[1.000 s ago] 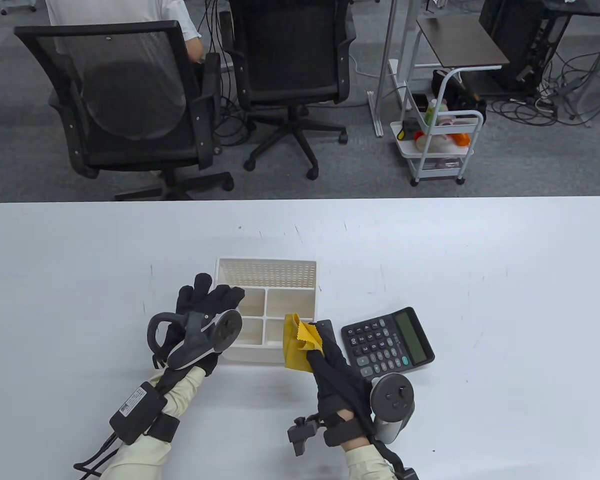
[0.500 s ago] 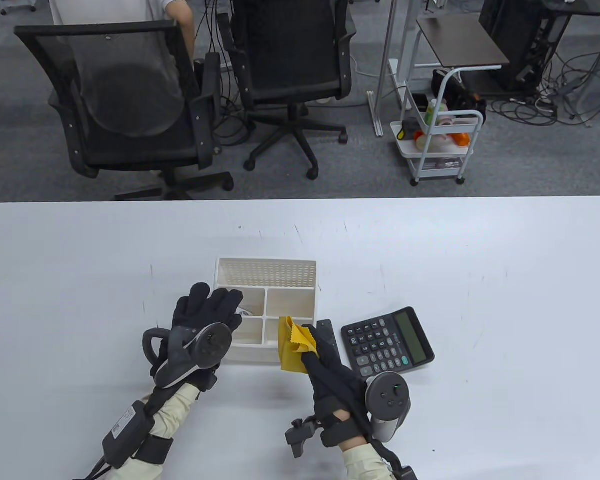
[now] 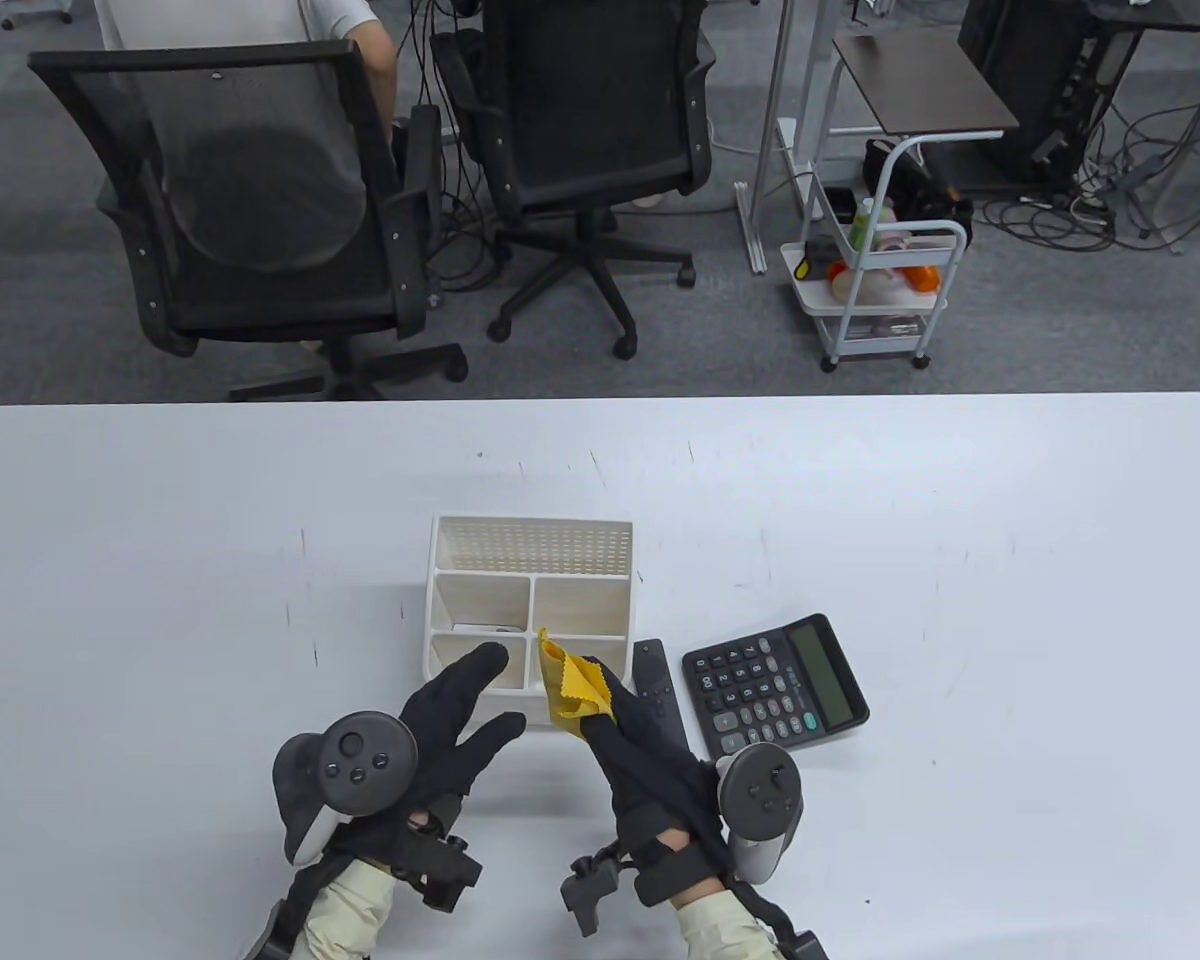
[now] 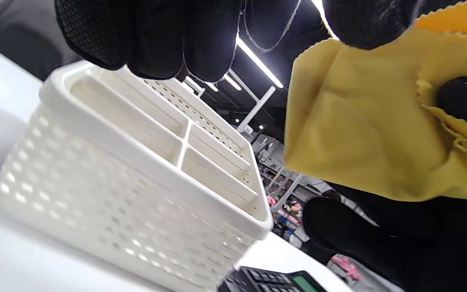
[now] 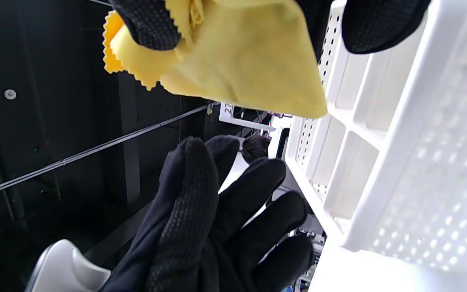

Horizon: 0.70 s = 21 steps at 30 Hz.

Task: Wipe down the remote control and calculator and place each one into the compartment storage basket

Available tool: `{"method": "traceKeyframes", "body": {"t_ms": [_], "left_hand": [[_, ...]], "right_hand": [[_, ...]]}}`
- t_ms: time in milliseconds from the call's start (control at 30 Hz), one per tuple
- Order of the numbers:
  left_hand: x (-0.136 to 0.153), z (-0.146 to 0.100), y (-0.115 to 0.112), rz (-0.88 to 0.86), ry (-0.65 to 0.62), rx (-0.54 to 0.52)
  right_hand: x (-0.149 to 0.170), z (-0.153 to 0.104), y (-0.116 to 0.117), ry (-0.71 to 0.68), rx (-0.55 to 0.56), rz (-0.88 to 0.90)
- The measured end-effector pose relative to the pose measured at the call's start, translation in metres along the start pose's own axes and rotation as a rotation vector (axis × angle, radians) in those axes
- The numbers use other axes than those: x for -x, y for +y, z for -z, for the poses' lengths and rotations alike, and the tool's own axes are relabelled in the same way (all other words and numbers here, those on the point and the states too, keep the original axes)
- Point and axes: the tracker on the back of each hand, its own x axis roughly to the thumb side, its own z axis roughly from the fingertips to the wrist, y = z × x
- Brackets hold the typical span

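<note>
The white compartment basket (image 3: pixel 530 535) stands mid-table, seen close in the left wrist view (image 4: pixel 136 182) and the right wrist view (image 5: pixel 399 162). A black remote control (image 3: pixel 653 680) lies flat just right of it, and a black calculator (image 3: pixel 775 685) lies further right. My right hand (image 3: pixel 600 710) pinches a yellow cloth (image 3: pixel 568 685) above the basket's near right corner; the cloth (image 5: pixel 237 61) hangs from the fingertips. My left hand (image 3: pixel 485 700) hovers with straight spread fingers at the basket's near edge and holds nothing.
Two black office chairs (image 3: pixel 260 200) and a white trolley (image 3: pixel 880 290) stand beyond the table's far edge. A small pale thing (image 3: pixel 490 628) lies in the basket's left middle compartment. Bare white tabletop (image 3: pixel 1010 600) stretches to both sides.
My left hand has drawn back from the basket's left side to its near edge, its tracker now facing up. My right hand and the cloth have shifted slightly left and nearer.
</note>
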Motion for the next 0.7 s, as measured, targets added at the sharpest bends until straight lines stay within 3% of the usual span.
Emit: {"method": "traceKeyframes", "body": {"t_ms": [233, 567, 700], "left_hand": [[0.002, -0.008, -0.001, -0.175, -0.026, -0.063], [0.008, -0.008, -0.003, -0.294, 0.02, -0.051], [0.014, -0.007, -0.002, -0.45, 0.032, -0.013]], "right_hand": [[-0.001, -0.002, 0.013, -0.008, -0.095, -0.005], [-0.002, -0.003, 0.02, -0.029, -0.162, -0.01], [-0.002, -0.003, 0.019, -0.027, -0.16, -0.011]]}}
